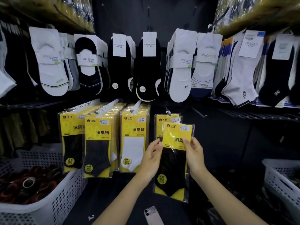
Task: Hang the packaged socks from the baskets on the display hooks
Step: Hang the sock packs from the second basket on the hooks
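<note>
Between the two hands: one sock pack [173, 159] with a yellow card, a black ankle sock and a clear wrapper, tilted slightly. The left hand [151, 157] pinches its left edge, and the right hand [194, 154] pinches its right edge with the thumb on the yellow card. Both hands are closed on the pack.

Just above the hands: a hanging pack [159, 125] of the same kind sits on a display hook [168, 113]. The held pack overlaps its lower part and lies below the hook tip, not threaded on.

Left of the left hand: three full rows of yellow packs [99, 143] on pale hooks. The nearest row shows a white sock, the next grey, the farthest black.

Up and right of the right hand: a bare hook [199, 112] juts from the dark back panel [227, 135].

Well above both hands: an upper row of no-show socks [180, 67], white and black, on card headers. Ankle socks hang farther right.

Low and far left of the left hand: a white perforated basket [61, 200] holds dark red and black items, type unclear. Low right of the right hand: a second white basket [276, 176], contents unclear.

Below the wrists: a dark surface, blurred, with a pale flat object [152, 215] at the frame edge.
</note>
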